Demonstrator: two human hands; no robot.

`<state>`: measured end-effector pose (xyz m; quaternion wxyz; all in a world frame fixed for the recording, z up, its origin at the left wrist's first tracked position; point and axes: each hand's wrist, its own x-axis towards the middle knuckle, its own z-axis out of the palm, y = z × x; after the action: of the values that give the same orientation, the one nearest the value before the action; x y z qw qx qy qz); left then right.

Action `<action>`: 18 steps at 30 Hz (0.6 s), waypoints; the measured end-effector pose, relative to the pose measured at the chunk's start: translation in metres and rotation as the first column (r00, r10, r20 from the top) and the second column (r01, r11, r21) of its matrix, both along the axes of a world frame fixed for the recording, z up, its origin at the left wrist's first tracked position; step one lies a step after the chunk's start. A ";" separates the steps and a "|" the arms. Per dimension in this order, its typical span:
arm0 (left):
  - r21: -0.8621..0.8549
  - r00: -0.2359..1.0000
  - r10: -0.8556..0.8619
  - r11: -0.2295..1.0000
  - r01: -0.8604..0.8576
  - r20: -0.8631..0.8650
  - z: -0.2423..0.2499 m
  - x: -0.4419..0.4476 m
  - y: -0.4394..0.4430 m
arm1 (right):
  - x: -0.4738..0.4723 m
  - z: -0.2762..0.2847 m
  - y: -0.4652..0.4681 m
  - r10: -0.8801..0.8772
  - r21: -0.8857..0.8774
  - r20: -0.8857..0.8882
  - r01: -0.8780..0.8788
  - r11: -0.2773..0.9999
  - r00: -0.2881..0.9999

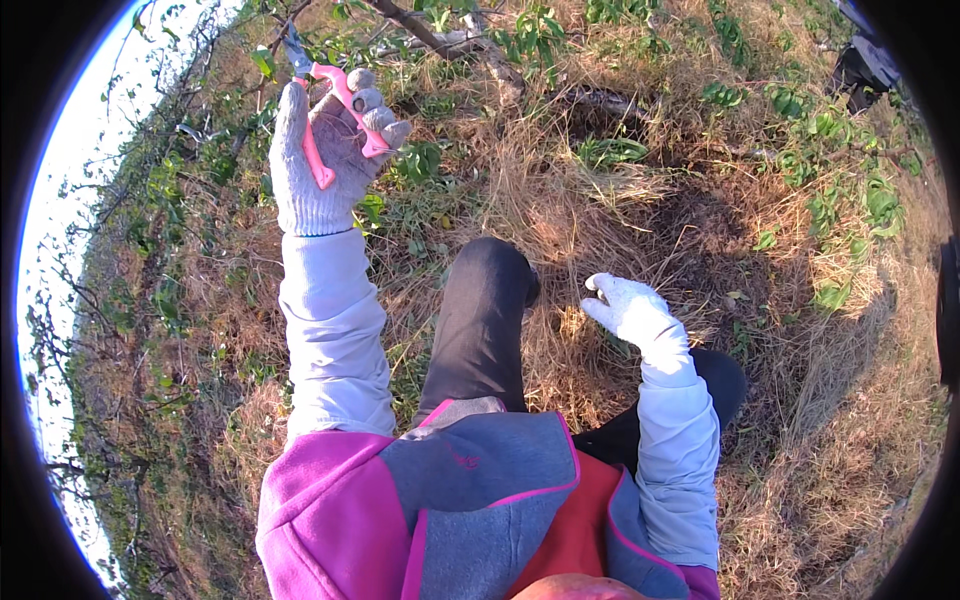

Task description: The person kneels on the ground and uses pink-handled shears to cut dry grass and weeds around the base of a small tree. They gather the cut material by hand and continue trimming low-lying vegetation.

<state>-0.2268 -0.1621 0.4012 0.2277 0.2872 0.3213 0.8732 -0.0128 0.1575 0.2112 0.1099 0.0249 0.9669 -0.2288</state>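
Note:
My left hand (330,142), in a grey knitted glove with its palm turned up, holds pruning shears (346,96) with pink handles. The handles are spread apart, one against the thumb and the other under the curled fingers. The metal blades point up and left, among thin twigs and a few green leaves (263,61). In a pale glove, my right hand (628,306) hangs over the dry grass (570,225), right of my bent knee (487,300). Its fingers are partly curled, and I see nothing in it.
A thick woody branch (420,30) crosses the top, joining a short trunk (504,79). Leafy branches (881,202) stand at the right, others along the left side. A dark object (862,71), unclear in kind, lies at the upper right rim.

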 end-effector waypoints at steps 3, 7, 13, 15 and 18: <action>-0.009 1.000 0.017 1.000 -0.017 0.009 0.001 0.001 -0.001 | 0.000 0.002 0.001 -0.001 -0.003 0.025 0.001 1.000 1.000; -0.002 0.997 -0.079 0.997 0.079 0.007 0.000 0.000 -0.004 | -0.001 0.002 0.003 0.003 0.010 0.042 -0.003 1.000 0.999; -0.021 0.996 -0.081 0.996 0.081 0.023 0.002 0.001 -0.006 | 0.001 -0.001 0.003 -0.007 0.003 0.005 0.007 1.000 1.000; -0.080 0.996 0.074 0.994 -0.069 0.055 0.002 0.004 -0.006 | 0.001 -0.001 0.003 -0.014 -0.002 0.018 0.014 1.000 1.000; -0.142 0.977 0.199 0.972 -0.187 0.073 0.001 0.009 -0.008 | 0.000 -0.002 0.003 -0.013 -0.003 0.017 0.013 1.000 1.000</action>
<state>-0.2174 -0.1700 0.4019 0.1742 0.2004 0.3956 0.8792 -0.0133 0.1607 0.2095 0.1165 0.0331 0.9654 -0.2308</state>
